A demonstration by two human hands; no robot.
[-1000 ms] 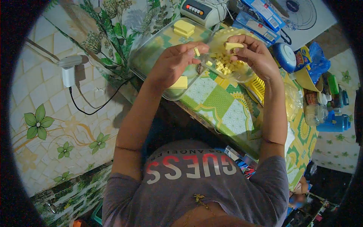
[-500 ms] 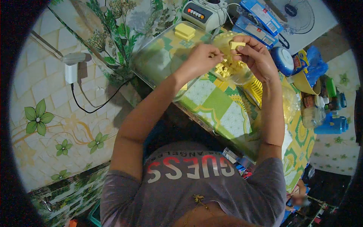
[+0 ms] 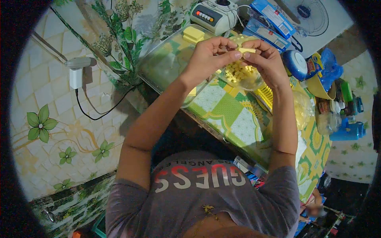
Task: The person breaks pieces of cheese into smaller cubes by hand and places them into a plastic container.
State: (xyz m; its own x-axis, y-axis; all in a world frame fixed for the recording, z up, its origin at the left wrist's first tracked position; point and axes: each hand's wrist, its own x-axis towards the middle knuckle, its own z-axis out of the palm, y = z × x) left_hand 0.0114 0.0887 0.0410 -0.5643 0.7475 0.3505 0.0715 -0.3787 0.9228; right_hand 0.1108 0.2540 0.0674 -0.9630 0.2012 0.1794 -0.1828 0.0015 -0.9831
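Head view: both hands are raised over the near part of the far worktop, fingertips almost meeting. The right hand (image 3: 268, 60) pinches a pale yellow piece (image 3: 249, 50) between thumb and fingers. The left hand (image 3: 209, 58) has its thumb and fingers drawn together at the piece's left end; whether they press on it, or grip a bit of their own, cannot be told. Key relation: the piece lies between the two sets of fingertips, its long axis running roughly crosswise from hand to hand, near level in the view. The right hand is the nearer, being in contact; the left stands at or just beside the free end. Below the piece is a clear plastic bowl (image 3: 254, 83) with many small yellow bits (image 3: 238, 73) heaped in it, so piece and heap line up in this view; height between them not readable. To the left, partly behind the left forearm, is a clear tray (image 3: 166, 65); yellow blocks (image 3: 193, 35) sit stacked at its far end, and another yellow block (image 3: 192, 92) shows in part at the near end. Tray and bowl rest on a green patterned tablecloth (image 3: 234, 107).
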